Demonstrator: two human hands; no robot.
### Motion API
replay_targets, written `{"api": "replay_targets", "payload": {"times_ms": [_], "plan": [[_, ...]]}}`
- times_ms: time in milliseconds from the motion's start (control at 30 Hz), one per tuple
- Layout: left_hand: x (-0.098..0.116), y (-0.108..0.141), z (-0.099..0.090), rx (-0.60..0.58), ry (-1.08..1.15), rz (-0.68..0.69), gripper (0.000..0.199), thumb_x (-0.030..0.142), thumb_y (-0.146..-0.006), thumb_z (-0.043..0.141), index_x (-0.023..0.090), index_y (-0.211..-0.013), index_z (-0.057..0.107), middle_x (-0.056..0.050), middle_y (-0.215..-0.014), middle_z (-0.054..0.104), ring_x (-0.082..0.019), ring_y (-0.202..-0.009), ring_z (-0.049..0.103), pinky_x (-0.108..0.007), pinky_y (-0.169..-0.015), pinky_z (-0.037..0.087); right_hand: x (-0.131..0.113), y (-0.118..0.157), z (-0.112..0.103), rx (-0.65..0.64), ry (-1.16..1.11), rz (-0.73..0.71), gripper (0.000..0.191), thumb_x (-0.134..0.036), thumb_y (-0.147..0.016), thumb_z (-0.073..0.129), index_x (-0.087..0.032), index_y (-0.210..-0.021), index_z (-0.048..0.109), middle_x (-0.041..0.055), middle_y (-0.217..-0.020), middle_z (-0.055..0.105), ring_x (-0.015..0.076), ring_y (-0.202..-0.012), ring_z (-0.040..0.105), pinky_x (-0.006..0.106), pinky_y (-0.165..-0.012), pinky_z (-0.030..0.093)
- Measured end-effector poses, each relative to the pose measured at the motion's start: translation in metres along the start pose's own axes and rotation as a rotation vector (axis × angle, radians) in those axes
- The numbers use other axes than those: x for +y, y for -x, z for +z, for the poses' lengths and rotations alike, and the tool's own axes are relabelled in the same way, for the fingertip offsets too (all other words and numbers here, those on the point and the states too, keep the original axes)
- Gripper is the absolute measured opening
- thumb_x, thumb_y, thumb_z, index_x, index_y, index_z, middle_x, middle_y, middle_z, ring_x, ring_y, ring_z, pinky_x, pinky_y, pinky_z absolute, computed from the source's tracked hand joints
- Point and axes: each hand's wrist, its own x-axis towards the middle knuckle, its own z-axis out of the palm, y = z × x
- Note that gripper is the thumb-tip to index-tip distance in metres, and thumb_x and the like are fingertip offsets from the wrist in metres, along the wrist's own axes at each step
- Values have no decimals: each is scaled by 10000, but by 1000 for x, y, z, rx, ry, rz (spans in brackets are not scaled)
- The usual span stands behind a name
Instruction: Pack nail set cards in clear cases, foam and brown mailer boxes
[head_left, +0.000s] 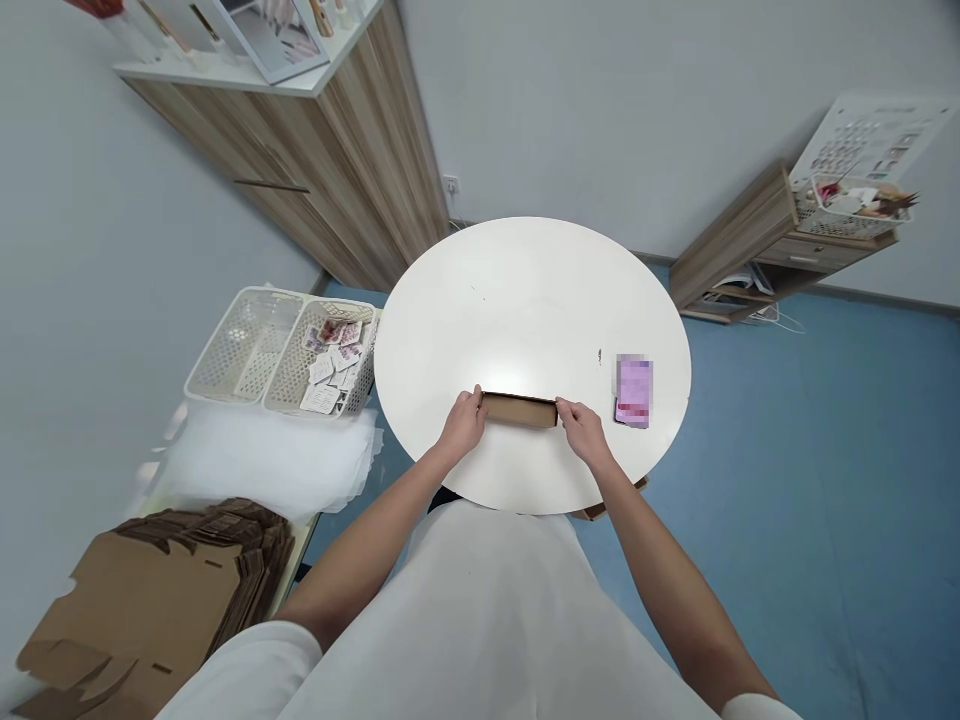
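Note:
A brown cardboard box (pixel 520 411) is held between my two hands near the front edge of the round white table (pixel 517 290). Its long narrow side faces me, and the inside is hidden from this angle. My left hand (pixel 463 424) grips the box's left end, thumb and fingers closed at the corner. At the opposite end, my right hand (pixel 583 430) pinches the right corner. To the right of that hand lies a pink-purple packet (pixel 634 392), blurred in the picture.
Left of the table are a white basket (pixel 244 345) and another basket (pixel 289 385) holding cards. White translucent sheets (pixel 262 455) and a stack of flat cardboard boxes (pixel 150 600) lie nearer me. A wood-grain cabinet (pixel 360 150) stands behind; a low shelf unit (pixel 750 240) stands right.

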Motion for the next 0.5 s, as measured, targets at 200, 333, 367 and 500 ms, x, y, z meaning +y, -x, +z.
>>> {"api": "replay_targets", "payload": {"times_ms": [200,333,367,500], "plan": [[-1,2,-3,-22,99,9,348,398,-856,320,165,-990,540,-46,-769,452,-172,-714,479,-292,-664,403,1,-2,1,-31,-192,76,500,-633,-735,363,-188,-660,579,17,-625,536,147,-610,461,246,-532,333],[0,2,-6,-14,168,-33,472,506,-860,209,181,-815,549,-42,-728,467,-172,-702,489,-294,-662,393,2,-1,1,-18,-237,71,481,-609,-723,408,-184,-738,632,51,-719,605,161,-623,490,262,-550,353],[0,1,-7,-9,183,-55,492,514,-859,191,180,-776,543,-43,-712,473,-172,-684,489,-293,-644,389,3,-1,1,-19,-250,79,475,-594,-722,423,-183,-809,645,49,-723,606,157,-614,488,266,-554,357],[-2,-2,-7,-28,285,-146,500,535,-845,228,172,-711,545,-50,-680,526,-174,-647,508,-287,-587,380,7,-1,1,-46,-298,135,509,-513,-717,479,-195,-1104,572,13,-687,564,132,-599,463,273,-572,374]]}}
